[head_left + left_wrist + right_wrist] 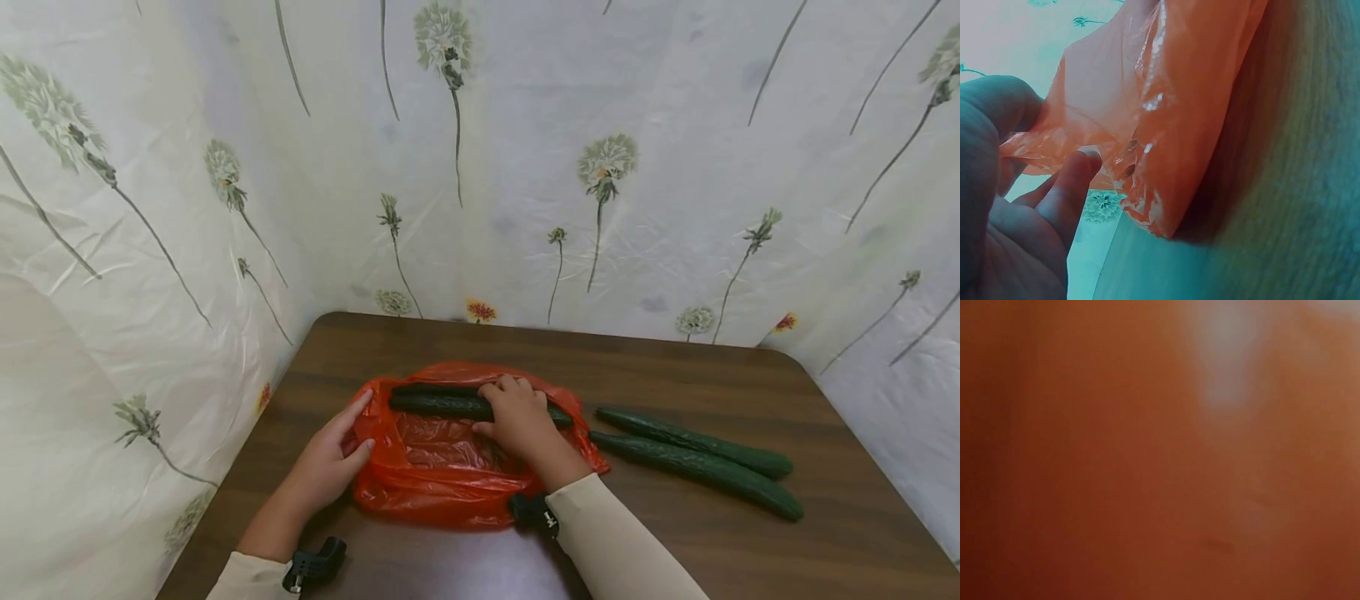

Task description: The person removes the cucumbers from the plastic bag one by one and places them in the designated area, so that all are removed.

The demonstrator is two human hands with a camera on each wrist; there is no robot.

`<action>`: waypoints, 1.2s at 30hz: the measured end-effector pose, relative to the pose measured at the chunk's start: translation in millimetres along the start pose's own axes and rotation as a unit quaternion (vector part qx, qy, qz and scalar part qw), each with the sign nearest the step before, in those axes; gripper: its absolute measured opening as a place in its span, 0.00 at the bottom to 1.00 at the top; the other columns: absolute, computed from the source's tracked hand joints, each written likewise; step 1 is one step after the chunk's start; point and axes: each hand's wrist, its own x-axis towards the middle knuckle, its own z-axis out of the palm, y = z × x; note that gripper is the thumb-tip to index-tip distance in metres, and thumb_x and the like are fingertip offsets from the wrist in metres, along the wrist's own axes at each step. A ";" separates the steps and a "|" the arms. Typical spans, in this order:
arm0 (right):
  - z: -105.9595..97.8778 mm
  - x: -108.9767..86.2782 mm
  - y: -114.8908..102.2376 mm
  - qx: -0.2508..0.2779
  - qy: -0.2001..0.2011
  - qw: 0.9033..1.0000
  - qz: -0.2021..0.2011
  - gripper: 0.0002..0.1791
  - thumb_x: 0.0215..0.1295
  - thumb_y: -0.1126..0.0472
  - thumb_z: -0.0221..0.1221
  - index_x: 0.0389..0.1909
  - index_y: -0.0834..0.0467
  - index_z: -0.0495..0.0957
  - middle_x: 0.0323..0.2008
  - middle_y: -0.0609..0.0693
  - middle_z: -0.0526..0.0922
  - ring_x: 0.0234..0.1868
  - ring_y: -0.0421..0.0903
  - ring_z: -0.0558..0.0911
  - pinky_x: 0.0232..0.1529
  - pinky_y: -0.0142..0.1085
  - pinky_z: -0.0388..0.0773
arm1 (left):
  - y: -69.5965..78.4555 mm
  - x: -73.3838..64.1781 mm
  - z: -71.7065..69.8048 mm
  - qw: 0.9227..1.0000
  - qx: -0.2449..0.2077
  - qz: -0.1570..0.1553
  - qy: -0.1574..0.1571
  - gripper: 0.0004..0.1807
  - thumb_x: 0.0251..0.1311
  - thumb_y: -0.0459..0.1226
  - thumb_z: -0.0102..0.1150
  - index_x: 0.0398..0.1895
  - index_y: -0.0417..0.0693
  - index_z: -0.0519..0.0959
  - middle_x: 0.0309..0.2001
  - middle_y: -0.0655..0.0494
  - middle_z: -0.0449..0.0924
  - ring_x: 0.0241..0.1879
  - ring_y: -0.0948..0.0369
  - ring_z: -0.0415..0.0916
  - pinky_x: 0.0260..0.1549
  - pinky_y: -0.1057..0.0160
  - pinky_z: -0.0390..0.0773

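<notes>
A brown wood-grain table (427, 560) with rounded far corners fills the lower part of the head view. Nearest, two cream long sleeves come in, the left sleeve (251, 578) from seven o'clock and the right sleeve (622, 542) from five, each with a black wrist camera at its cuff. Ahead lies a red, crinkled, thin plastic bag (450, 500), its mouth facing up. At the bag's nine o'clock the left hand (326, 462) holds its edge, thumb and fingers bent and parted with film caught between them, as the left wrist view shows. At the bag's three to four o'clock, two long, dark green, ridged cucumbers lie side by side on the wood: the nearer loose cucumber (705, 468), its slim tip just beside the bag, then the farther loose cucumber (697, 435). The right hand (521, 421) reaches in at one o'clock, fingers curled over the dark green cucumbers inside, thumb on their near side; whether it grips one or both I cannot tell, and the right wrist view is an orange-red blur. Those inside lie crosswise toward twelve, the front bagged cucumber (438, 406) before the rear bagged cucumber (435, 389). Beyond the table hangs a pale, shiny curtain (510, 250) printed with dandelions.
</notes>
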 end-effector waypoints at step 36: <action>3.0 -1.8 6.3 0.001 0.023 0.998 -0.050 0.25 0.66 0.40 0.68 0.60 0.46 0.83 0.56 0.49 0.81 0.57 0.53 0.79 0.57 0.56 0.80 | -4.7 -0.9 -1.0 1.000 -0.007 0.017 0.003 0.40 0.72 0.29 0.61 0.84 0.49 0.57 0.80 0.37 0.59 0.71 0.43 0.69 0.62 0.49 0.78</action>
